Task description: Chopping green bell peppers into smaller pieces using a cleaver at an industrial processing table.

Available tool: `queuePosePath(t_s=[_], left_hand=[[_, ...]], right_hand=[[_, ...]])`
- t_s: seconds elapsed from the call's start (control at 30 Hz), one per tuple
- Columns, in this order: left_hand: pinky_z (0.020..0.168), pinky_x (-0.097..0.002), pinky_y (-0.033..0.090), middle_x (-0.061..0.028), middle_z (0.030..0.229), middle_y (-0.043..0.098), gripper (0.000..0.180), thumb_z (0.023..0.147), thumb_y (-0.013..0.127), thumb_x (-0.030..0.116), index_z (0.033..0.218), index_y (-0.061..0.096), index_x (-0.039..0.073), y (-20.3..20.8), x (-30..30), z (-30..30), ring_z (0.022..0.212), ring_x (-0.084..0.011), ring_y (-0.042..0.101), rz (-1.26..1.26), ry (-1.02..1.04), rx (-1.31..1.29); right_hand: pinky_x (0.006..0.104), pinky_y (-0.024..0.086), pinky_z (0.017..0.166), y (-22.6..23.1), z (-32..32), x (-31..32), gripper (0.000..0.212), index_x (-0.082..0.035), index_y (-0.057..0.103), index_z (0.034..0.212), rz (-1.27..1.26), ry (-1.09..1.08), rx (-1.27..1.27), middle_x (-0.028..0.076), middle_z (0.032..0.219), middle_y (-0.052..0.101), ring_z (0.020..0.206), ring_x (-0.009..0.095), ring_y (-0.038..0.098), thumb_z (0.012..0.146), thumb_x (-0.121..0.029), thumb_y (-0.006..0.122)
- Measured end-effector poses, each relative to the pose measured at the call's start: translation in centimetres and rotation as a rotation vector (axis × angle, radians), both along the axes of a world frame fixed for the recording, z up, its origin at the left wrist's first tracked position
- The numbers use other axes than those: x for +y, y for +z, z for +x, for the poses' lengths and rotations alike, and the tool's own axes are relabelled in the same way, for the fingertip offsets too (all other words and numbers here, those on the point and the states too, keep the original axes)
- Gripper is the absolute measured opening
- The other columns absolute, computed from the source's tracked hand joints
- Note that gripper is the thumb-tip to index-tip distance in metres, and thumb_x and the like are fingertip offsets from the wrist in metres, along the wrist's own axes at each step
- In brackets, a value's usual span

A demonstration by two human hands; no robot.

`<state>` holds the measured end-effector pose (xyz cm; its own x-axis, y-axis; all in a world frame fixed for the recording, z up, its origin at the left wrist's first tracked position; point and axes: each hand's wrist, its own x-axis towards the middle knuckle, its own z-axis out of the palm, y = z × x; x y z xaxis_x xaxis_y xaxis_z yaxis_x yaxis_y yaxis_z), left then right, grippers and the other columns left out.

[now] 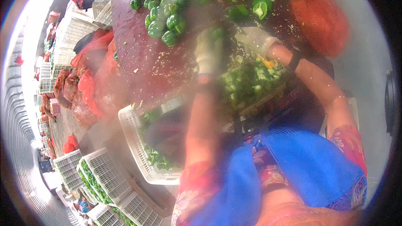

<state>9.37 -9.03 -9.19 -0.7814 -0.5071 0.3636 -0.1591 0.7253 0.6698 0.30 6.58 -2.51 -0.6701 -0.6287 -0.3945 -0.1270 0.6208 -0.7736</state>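
Observation:
My left hand (207, 54), in a pale work glove, is over the dark red tabletop (146, 67). Its fingers are closed around a blurred green bell pepper (217, 32). To its right, my right hand (256, 42), gloved too, has its fingers curled in; what they hold is hard to make out. A small orange-yellow piece (266, 62) shows just below its wrist. Under both hands lies a heap of cut green pepper pieces (251, 79). Whole green bell peppers (173, 23) are spread beyond my hands, and a cut-open pepper (260, 9) shows its pale inside.
An orange-red mesh sack (322, 19) sits at the table's right side. A white crate (130, 127) with green pieces stands near my left leg. More white crates (106, 175) and red mesh bags (90, 92) line the left. Pale crumbs and seeds dot the tabletop.

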Motion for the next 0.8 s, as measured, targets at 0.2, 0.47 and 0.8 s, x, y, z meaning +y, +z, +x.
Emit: queuePosePath(t_s=[0.2, 0.47, 0.8], left_hand=[[0.084, -0.0448, 0.046, -0.018, 0.109, 0.056, 0.04, 0.08, 0.063, 0.029, 0.114, 0.055, 0.009, 0.8, -0.8, 0.9, 0.096, -0.0373, 0.056, -0.066, -0.058, -0.001], [0.085, -0.045, 0.046, -0.017, 0.108, 0.057, 0.038, 0.08, 0.064, 0.03, 0.112, 0.059, 0.011, 0.1, -2.7, 1.8, 0.096, -0.0361, 0.056, -0.097, -0.051, -0.015], [0.092, -0.0453, 0.041, -0.0157, 0.111, 0.057, 0.043, 0.084, 0.057, 0.046, 0.114, 0.059, 0.015, -0.2, -3.6, 1.0, 0.107, -0.0363, 0.054, -0.022, 0.012, -0.137]], right_hand=[[0.034, 0.045, 0.044, 0.0, -1.3, -0.4, 0.043, 0.003, 0.054, 0.11, -0.049, 0.108, -0.108, 0.014, 0.067, 0.061, 0.045, 0.021, 0.055, 0.09, -0.035, 0.052], [0.0353, 0.055, 0.065, 1.0, -0.9, -6.1, 0.021, -0.007, 0.065, 0.1, 0.266, 0.413, 0.277, 0.013, 0.078, 0.066, 0.073, 0.026, 0.066, 0.081, -0.016, 0.061], [0.027, 0.053, 0.057, -3.0, -2.3, -6.4, 0.018, -0.004, 0.062, 0.083, 0.253, 0.381, 0.153, 0.005, 0.071, 0.063, 0.061, 0.016, 0.061, 0.085, -0.021, 0.057]])
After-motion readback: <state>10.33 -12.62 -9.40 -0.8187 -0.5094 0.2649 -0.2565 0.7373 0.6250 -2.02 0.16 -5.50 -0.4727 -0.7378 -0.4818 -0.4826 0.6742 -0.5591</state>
